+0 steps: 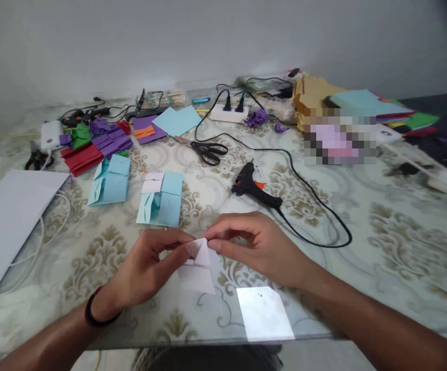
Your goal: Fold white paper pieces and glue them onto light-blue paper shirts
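A small white folded paper is held between my two hands near the table's front edge. My left hand pinches its upper left side between thumb and fingers. With thumb and fingertips together, my right hand grips the paper's top corner. Just beyond my left hand lies a light blue folded piece with a white section at its upper left. Another light blue folded piece is to its left. A flat white square sheet lies below my right hand at the front edge.
A black glue gun with a looping cord lies beyond my right hand. Black scissors, a white power strip and coloured folded papers are farther back. White sheets lie at the left.
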`<state>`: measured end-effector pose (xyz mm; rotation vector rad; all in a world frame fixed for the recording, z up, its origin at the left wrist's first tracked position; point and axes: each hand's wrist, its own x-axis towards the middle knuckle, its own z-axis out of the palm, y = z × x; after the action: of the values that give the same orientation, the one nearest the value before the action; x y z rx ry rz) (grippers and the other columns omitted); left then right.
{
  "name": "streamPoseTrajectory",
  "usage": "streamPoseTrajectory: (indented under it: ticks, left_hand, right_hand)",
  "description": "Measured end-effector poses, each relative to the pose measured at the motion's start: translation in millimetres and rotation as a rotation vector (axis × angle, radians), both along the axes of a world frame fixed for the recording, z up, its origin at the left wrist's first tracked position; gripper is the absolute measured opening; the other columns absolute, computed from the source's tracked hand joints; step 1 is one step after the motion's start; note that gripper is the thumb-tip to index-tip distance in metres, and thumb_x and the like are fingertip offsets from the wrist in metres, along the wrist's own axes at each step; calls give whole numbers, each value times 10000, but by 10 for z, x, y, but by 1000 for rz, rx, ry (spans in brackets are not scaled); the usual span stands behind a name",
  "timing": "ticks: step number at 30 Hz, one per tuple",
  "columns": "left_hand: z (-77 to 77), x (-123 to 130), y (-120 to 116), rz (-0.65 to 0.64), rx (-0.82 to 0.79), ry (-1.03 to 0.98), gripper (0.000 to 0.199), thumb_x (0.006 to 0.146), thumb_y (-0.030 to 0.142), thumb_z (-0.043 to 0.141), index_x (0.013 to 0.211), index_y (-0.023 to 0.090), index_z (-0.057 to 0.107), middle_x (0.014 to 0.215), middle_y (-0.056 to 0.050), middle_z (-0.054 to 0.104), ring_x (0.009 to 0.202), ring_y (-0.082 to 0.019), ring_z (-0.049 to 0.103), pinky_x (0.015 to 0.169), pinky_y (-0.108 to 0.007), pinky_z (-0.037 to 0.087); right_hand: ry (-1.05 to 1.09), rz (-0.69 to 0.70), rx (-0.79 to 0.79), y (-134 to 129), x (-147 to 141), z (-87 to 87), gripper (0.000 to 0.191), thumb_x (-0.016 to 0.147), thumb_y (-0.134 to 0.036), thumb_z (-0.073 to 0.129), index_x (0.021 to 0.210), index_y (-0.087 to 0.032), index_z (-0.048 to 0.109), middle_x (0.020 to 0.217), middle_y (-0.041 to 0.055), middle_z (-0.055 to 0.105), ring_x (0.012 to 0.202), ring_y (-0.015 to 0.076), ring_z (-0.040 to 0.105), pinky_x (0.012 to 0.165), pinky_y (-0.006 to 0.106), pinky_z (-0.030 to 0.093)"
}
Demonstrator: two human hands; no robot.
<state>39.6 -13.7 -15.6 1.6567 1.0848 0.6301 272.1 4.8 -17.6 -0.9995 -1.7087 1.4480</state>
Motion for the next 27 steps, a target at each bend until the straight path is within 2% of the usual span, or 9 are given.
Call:
streamPoseTrajectory:
  ticks: [4,9,21,27]
  left_hand:
    - [-24,15,-19,-8,80,25,264,1023,272,603,820,187,749,741,25,712,697,-103,597,666,-214,451]
    - [-63,18,-32,38,149,-74,64,972,218,693,958,230,755,852,38,746,789,-101,670,743,-204,510]
    - [-12,20,-38,-63,198,-42,102,978,184,672,901,200,737,820,28,723,753,-100,646,731,-226,490]
    - [-13,20,-42,-107,192,-38,107,987,182,661,911,196,736,822,28,721,754,-97,644,737,-229,488]
  right_hand:
    - [-3,26,-36,-16,-24,-36,126,896,-301,759,889,-181,797,805,25,756,688,135,648,607,238,502]
    - [0,30,-41,-37,-35,-49,104,882,-280,775,851,-180,773,796,12,741,682,126,639,620,239,511]
    - [-1,96,0,-62,-39,-52,45,868,-188,747,824,-177,743,775,-3,706,679,116,614,629,234,493]
    - [42,130,-35,-46,-42,-57,63,845,-127,723,797,-169,720,774,-5,696,696,114,623,648,225,492]
